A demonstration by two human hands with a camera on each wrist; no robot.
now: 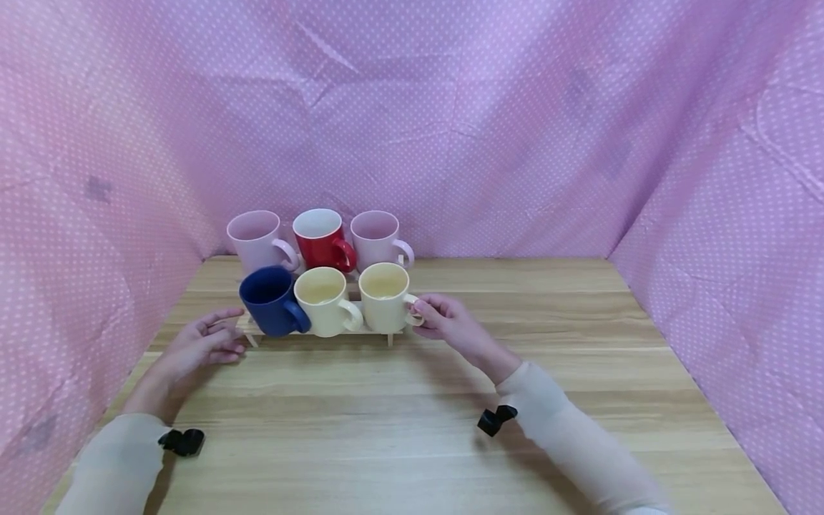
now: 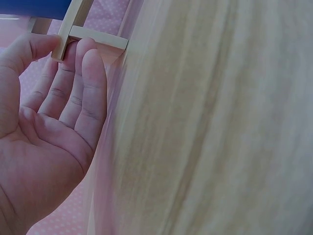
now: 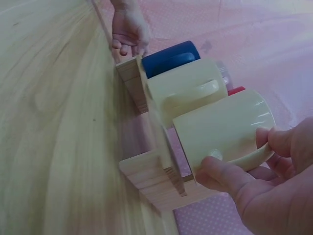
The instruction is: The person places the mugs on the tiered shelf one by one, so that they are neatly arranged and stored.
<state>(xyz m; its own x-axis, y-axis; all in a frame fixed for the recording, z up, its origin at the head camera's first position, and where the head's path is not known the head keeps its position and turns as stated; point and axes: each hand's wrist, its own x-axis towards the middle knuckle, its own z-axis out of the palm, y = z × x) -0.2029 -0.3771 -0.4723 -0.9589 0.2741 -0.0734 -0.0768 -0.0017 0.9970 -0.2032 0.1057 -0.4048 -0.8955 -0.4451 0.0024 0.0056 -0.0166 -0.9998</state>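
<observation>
My right hand (image 1: 453, 329) grips the handle of a pale yellow mug (image 1: 381, 304) at the right end of the front row. That mug stands upright at the wooden rack (image 3: 142, 169); whether its base touches the shelf I cannot tell. Beside it on the rack are a second pale yellow mug (image 1: 320, 307) and a dark blue mug (image 1: 267, 304). My left hand (image 2: 54, 117) holds the rack's left end, thumb at the board's edge and fingers below it.
Behind the front row are a pink mug (image 1: 252, 243), a red mug (image 1: 317, 247) with a white inside, and another pink mug (image 1: 376, 239). The wood-grain table (image 1: 386, 429) extends in front. Pink dotted cloth (image 1: 483, 129) hangs at the back and sides.
</observation>
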